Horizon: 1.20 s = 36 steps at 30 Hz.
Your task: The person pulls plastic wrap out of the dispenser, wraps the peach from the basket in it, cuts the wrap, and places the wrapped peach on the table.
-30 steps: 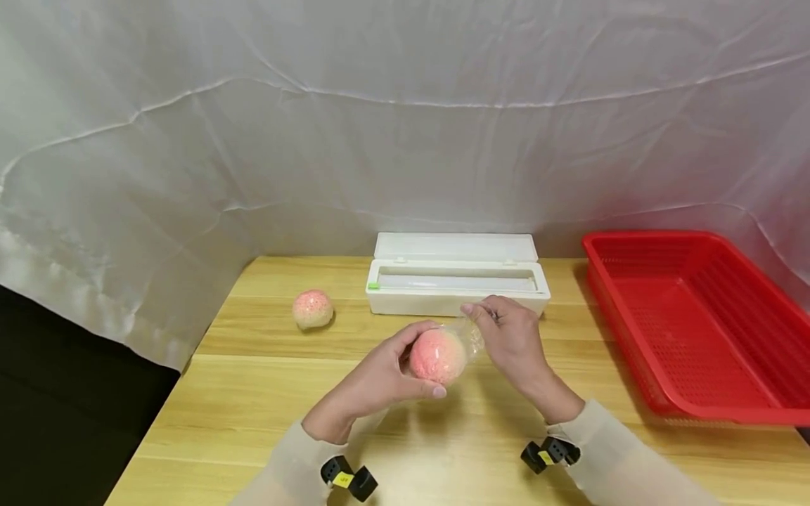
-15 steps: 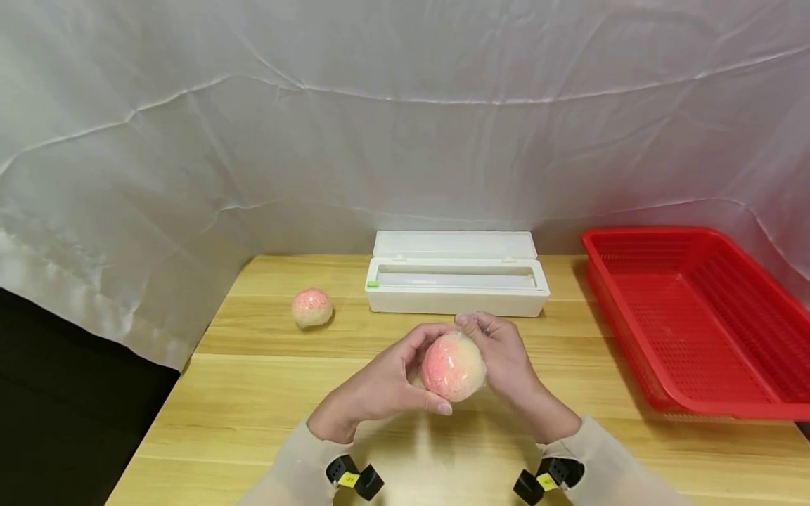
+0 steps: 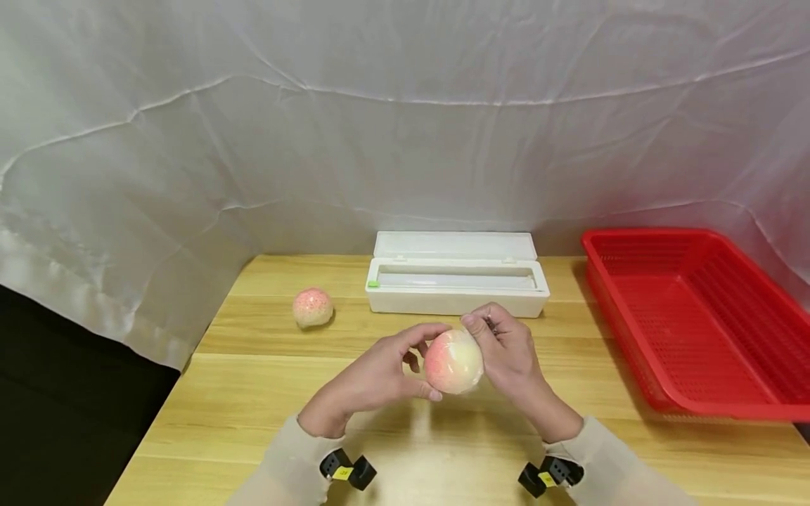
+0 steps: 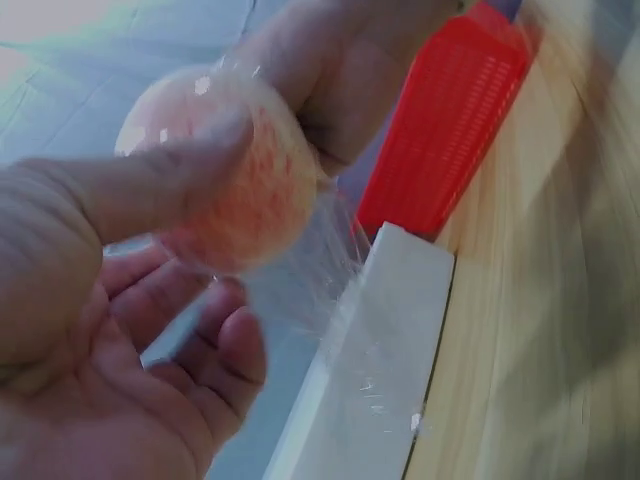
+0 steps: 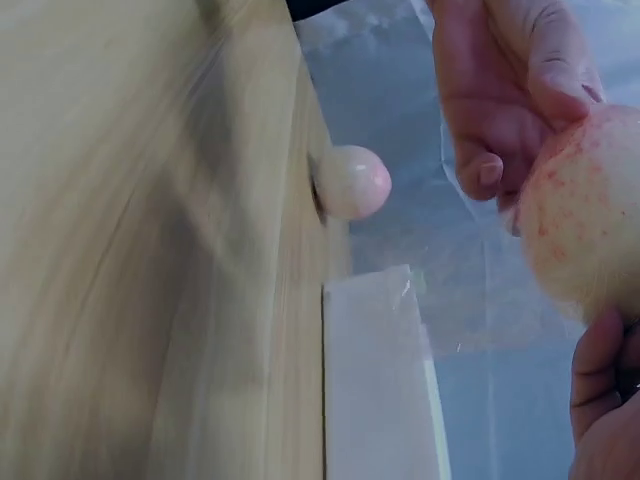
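Observation:
A pink and cream peach [image 3: 453,362] in shiny cling film is held up over the table, between both hands. My left hand [image 3: 382,374] holds it from the left, with thumb and fingertips on its skin. Against its right side, my right hand [image 3: 511,351] has its fingers curled and pinches gathered film. In the left wrist view, loose clear cling film [image 4: 325,255] trails off the peach [image 4: 275,190]. The right wrist view has the peach [image 5: 585,215] at its right edge, cut off. The right hand's far fingers are partly hidden.
Behind the hands stands a white cling film box [image 3: 455,302], lid up, with a roll inside and a green slider. A second peach [image 3: 313,308] sits on the wooden table [image 3: 253,393] at left. A red plastic basket [image 3: 633,337] is at right; a grey curtain [image 3: 405,161] hangs behind.
My right hand first drew film out to the right, then came in against the peach. The peach has turned, showing more of its cream side, and shifted slightly right.

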### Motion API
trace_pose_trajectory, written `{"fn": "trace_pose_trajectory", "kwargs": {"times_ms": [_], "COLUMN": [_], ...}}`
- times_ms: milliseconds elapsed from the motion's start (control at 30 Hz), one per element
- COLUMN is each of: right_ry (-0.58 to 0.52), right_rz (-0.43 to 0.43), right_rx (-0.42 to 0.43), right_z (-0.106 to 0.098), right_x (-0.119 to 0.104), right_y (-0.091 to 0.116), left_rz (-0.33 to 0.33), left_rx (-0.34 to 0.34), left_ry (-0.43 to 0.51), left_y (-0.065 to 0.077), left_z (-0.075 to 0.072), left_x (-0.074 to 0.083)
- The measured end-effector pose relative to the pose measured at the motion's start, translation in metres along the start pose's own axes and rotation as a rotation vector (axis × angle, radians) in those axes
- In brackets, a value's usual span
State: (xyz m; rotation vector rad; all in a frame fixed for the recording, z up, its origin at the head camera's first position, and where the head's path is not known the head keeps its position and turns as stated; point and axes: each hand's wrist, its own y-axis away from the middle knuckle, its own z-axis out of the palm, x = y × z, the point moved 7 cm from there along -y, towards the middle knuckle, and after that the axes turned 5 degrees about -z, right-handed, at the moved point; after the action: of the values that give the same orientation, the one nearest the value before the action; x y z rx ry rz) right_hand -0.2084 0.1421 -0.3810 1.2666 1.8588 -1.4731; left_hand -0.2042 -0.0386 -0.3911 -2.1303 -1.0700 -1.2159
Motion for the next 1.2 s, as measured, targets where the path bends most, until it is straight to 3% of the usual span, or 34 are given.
{"fn": "trace_pose_trajectory", "kwargs": {"times_ms": [167,300,400,467,567,667,767,833,1000,1200], "right_ry": [0.094,0.165,0.201,0.205,0.2,0.197,0.2,0.192,0.162,0.106], "right_rz": [-0.183,-0.333,-0.394,-0.352,-0.168,0.051,0.187,0.222,0.224,0.193], "right_rx": [0.042,0.061,0.042,0.028,0.008,-0.021,-0.043,-0.034,0.046,0.146], "right_z": [-0.001,0.003,0.009,0.011,0.01,0.008,0.008,0.007,0.005,0.001], "right_x": [-0.005,-0.008,-0.012,-0.013,-0.008,0.0,0.004,0.003,-0.001,0.005], "right_y": [0.0,0.006,0.013,0.014,0.011,0.006,0.003,0.001,-0.002,0.003], "left_rz": [-0.102,-0.109,-0.087,-0.074,-0.077,-0.083,-0.088,-0.08,-0.038,-0.088], "left_rx": [0.023,-0.074,-0.062,0.009,0.105,0.124,0.134,0.156,0.288,0.479], "left_ry": [0.006,0.151,0.258,0.264,0.253,0.289,0.364,0.424,0.481,0.463], "left_y": [-0.002,-0.004,-0.007,-0.01,-0.011,-0.01,-0.009,-0.01,-0.017,-0.02], "left_z": [0.005,0.017,0.027,0.031,0.031,0.033,0.036,0.039,0.043,0.039], "left_x": [-0.003,-0.001,0.002,0.003,0.002,0.001,0.0,0.0,0.0,-0.009]}}
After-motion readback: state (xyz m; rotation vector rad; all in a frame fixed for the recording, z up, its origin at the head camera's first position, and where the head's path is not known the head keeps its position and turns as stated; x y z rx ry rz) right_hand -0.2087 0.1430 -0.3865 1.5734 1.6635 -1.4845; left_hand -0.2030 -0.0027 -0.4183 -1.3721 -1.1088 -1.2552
